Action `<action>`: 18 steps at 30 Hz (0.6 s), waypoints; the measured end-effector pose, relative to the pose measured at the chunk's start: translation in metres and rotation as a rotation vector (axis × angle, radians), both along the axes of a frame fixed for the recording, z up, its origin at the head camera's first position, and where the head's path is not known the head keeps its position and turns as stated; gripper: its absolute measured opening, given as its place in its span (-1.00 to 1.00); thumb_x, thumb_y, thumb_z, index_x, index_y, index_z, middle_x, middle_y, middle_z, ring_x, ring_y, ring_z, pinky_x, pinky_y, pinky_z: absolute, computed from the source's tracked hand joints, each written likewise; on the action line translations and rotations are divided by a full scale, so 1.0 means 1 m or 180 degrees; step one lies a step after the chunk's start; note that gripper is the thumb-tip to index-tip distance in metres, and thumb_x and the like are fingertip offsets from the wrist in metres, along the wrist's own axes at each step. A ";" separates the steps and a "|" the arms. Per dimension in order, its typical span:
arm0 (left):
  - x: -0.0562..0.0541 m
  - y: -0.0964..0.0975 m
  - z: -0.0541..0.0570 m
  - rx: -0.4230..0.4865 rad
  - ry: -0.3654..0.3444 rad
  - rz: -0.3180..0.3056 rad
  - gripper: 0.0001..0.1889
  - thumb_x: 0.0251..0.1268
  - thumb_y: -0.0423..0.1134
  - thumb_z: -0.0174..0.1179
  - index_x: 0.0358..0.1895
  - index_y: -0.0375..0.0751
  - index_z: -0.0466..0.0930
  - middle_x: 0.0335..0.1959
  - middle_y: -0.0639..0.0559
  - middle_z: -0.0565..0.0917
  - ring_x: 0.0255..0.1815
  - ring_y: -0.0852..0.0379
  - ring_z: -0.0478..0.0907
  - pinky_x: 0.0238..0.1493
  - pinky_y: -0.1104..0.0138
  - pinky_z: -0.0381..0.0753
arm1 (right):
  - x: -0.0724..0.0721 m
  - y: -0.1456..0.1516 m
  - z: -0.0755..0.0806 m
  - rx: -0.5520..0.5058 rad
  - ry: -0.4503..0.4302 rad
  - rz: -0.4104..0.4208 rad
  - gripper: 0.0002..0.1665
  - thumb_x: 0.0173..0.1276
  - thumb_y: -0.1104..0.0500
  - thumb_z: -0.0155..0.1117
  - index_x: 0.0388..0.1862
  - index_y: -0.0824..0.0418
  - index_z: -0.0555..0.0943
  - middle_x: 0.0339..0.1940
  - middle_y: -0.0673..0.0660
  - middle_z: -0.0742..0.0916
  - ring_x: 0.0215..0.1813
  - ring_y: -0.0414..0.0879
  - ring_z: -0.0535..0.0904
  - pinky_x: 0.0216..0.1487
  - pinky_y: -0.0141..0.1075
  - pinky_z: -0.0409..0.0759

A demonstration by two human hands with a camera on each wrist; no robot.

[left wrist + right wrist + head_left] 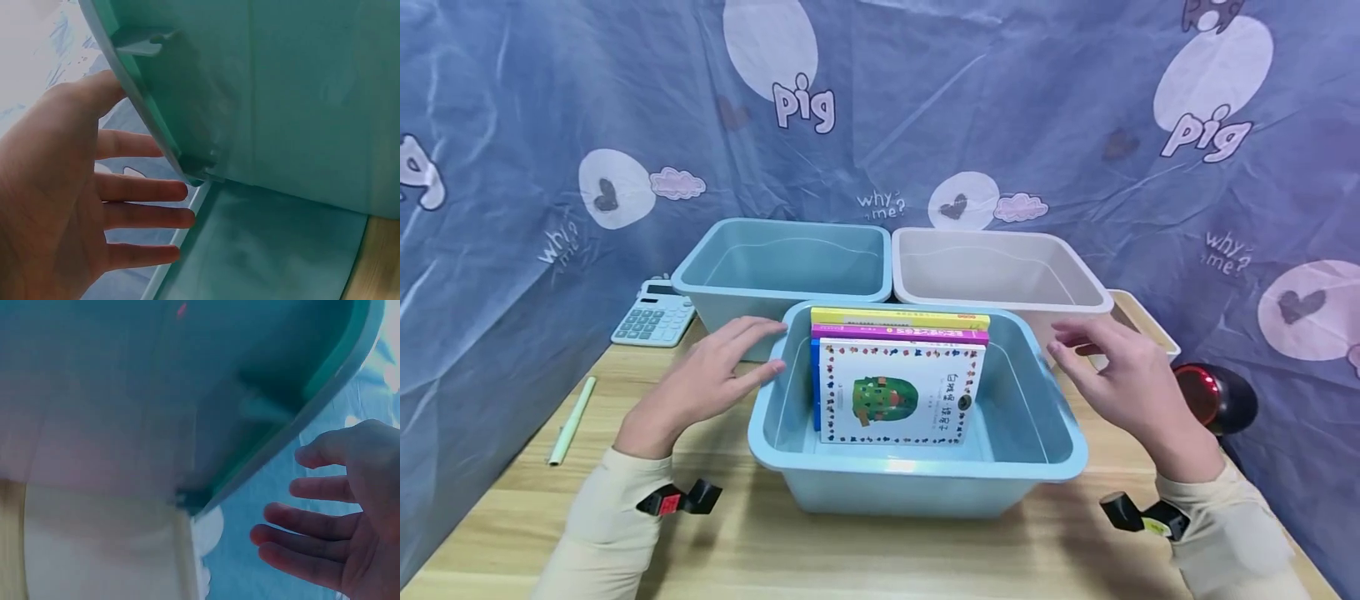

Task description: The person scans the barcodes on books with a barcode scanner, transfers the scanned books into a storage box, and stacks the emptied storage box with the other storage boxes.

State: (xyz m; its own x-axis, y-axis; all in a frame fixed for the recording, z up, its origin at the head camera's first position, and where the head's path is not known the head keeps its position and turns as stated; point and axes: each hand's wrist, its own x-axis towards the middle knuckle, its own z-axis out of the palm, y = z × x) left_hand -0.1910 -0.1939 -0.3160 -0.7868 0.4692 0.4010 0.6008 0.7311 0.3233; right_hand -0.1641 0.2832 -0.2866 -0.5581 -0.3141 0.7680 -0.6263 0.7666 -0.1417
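Note:
A light blue plastic bin (917,492) stands on the table in front of me. Several books lean upright inside it, toward its left side. The front one is a white picture book (940,400) with a green cartoon figure; behind it show magenta (910,333) and yellow (895,317) spines. My left hand (718,367) is at the bin's left rim, its fingers extended and thumb tip right at the edge in the left wrist view. Just off the right rim, my right hand (1112,375) hovers with loosely bent fingers and nothing in it.
Behind stand a teal bin (782,296) and a pale grey bin (1000,300), side by side. A calculator (655,315) and a light green pen (572,421) lie at the left. To the right are a shallow tray (1142,321) and a black rounded object (1221,400) with a red glow.

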 end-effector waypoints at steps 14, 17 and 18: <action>0.000 0.002 -0.004 0.0114 -0.0316 0.0053 -0.47 0.46 0.06 0.17 0.39 -0.04 0.46 0.35 -0.10 0.53 0.39 -0.13 0.45 0.34 -0.15 0.43 | -0.008 -0.053 0.017 0.0724 -0.0952 0.0237 -0.57 0.23 0.18 0.49 0.10 0.19 0.70 -0.20 0.08 0.77 -0.18 -0.05 0.71 -0.16 -0.07 0.65; 0.000 0.003 -0.004 0.0130 -0.0354 0.0059 -0.48 0.46 0.05 0.17 0.39 -0.05 0.47 0.34 -0.11 0.55 0.38 -0.13 0.46 0.34 -0.16 0.43 | -0.010 -0.058 0.012 0.0796 -0.1165 0.0233 -0.51 0.26 0.12 0.47 0.17 0.17 0.67 -0.12 0.11 0.76 -0.11 0.00 0.71 -0.10 -0.02 0.65; 0.000 0.003 -0.004 0.0138 -0.0356 0.0055 -0.48 0.46 0.04 0.18 0.38 -0.05 0.47 0.33 -0.11 0.55 0.38 -0.13 0.46 0.34 -0.16 0.43 | -0.010 -0.059 0.011 0.0827 -0.1222 0.0228 -0.50 0.27 0.11 0.47 0.19 0.17 0.67 -0.09 0.12 0.76 -0.11 0.01 0.71 -0.10 -0.02 0.65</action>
State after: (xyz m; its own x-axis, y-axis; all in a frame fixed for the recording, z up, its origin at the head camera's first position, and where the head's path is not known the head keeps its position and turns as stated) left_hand -0.1911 -0.1907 -0.3197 -0.8357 0.4392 0.3298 0.5465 0.7250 0.4192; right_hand -0.1742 0.2244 -0.2757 -0.7563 -0.5168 0.4012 -0.6189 0.7640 -0.1826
